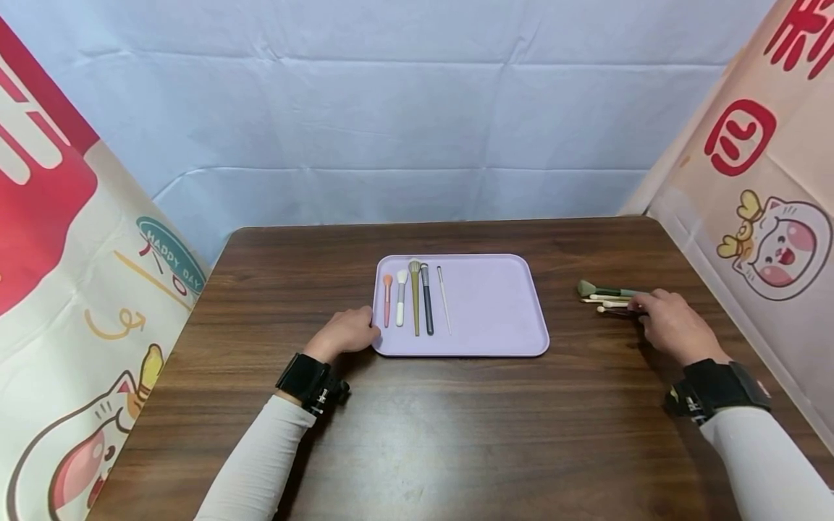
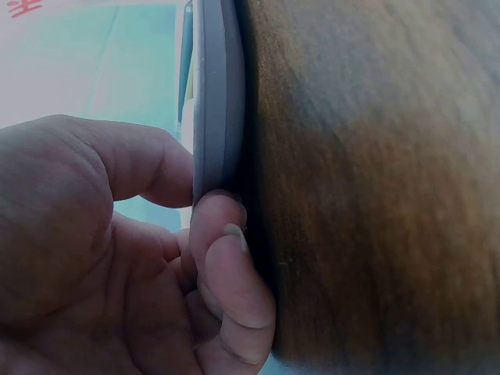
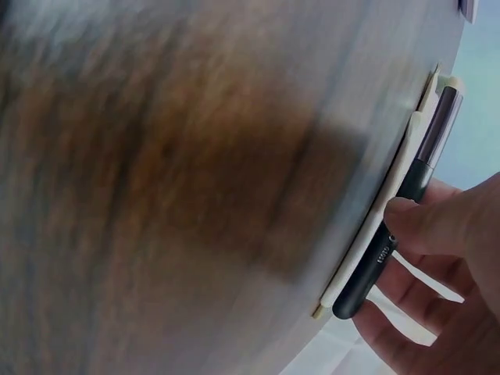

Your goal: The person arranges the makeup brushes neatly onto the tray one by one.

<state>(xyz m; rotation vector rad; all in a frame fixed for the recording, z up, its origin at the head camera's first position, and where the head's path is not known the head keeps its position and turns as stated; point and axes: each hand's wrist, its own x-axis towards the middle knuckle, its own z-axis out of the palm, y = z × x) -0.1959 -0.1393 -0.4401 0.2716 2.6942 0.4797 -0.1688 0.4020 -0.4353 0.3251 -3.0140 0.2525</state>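
My left hand (image 1: pixel 345 334) pinches the left edge of a lilac tray (image 1: pixel 495 311); in the left wrist view the thumb is at the rim (image 2: pixel 212 94) and curled fingers lie against its outside. Several makeup brushes lie side by side on the tray's left half, among them a coral one (image 1: pixel 387 300), an olive one (image 1: pixel 415 304) and a dark grey one (image 1: pixel 426 300). At the right, my right hand (image 1: pixel 674 325) pinches a black makeup brush (image 3: pixel 363 277) between thumb and fingers. Beside it lie a white-handled brush (image 3: pixel 367 234) and a green brush (image 1: pixel 602 290).
The brown wooden table (image 1: pixel 489 434) carries the tray in its middle and the loose brushes near its right edge. A pale blue cloth (image 1: pixel 404 130) hangs behind. Printed sheets stand at the left (image 1: pixel 98 304) and right (image 1: pixel 691 202) sides.
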